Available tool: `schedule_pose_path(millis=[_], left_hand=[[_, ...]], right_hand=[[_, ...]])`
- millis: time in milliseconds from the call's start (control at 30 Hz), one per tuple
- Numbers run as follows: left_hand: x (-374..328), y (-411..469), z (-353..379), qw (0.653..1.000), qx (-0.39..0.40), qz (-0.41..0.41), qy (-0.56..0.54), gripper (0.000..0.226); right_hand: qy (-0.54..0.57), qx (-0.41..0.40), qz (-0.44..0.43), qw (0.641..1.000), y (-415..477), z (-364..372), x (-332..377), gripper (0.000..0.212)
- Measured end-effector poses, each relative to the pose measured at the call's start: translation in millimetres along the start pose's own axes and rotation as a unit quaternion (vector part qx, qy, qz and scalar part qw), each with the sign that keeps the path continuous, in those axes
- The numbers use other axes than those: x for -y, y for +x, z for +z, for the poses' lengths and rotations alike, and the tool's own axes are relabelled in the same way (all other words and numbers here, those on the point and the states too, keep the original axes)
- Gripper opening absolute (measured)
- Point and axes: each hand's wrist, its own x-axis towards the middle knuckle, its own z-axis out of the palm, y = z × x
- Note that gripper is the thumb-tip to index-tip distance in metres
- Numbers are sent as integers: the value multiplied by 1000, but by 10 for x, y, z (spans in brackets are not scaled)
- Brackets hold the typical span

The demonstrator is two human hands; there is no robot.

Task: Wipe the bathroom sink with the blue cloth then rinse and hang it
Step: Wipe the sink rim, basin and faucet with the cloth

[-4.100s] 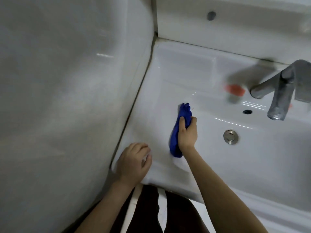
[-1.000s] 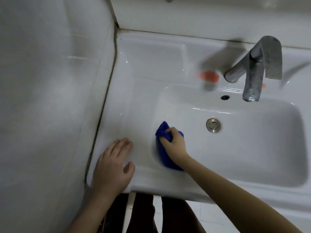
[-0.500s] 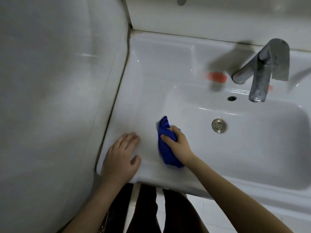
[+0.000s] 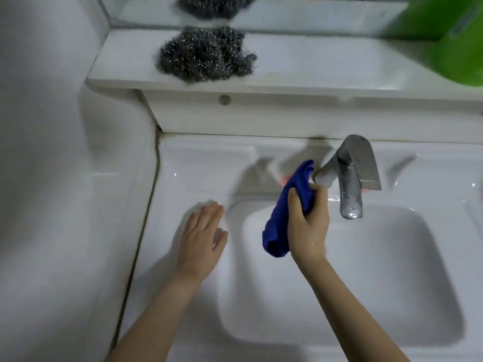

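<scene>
The right hand, near the middle of the frame, had its fingers curled round the blue cloth, thumb laid across the front of it, gripping the bunched fabric at about its midpoint. The cloth stood almost on end in that grip: its upper tip poked up just beside the metal faucet, and its lower end drooped over the left part of the basin, though I could not tell whether it touched the porcelain there. To the left, the left hand lay palm down and open, fingers straight and close together, resting on the flat white rim of the sink between the basin and the wall; its fingertips were a little blurred. A small orange-red patch showed on the sink ledge behind the cloth, too hidden to make out. The faucet's spout hung over the back edge of the basin, right of centre. Above the sink, across the upper part of the frame, ran a white shelf with a small round cap on its front face. A grey wad of steel wool sat on the shelf toward the upper left, doubled in the mirror behind it. Something bright green filled the upper right corner. A pale tiled wall took up the left side.
</scene>
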Motion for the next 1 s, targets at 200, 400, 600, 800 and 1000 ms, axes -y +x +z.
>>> schedule_pose_path(millis=[200, 400, 600, 800, 1000], left_hand=[[134, 43, 156, 995, -43, 56, 65, 54], [121, 70, 123, 997, -8, 40, 72, 58], [124, 99, 135, 995, -49, 55, 62, 58], [107, 103, 147, 994, -67, 55, 66, 59], [109, 114, 149, 995, -56, 49, 66, 59]], right_hand=[[-361, -55, -2, 931, 787, 412, -514, 51], [-336, -26, -60, 940, 644, 948, -391, 37], [-293, -60, 16, 954, 827, 485, -483, 34], [-279, -93, 9, 956, 814, 286, -604, 38], [-272, -21, -49, 961, 774, 627, -493, 22]])
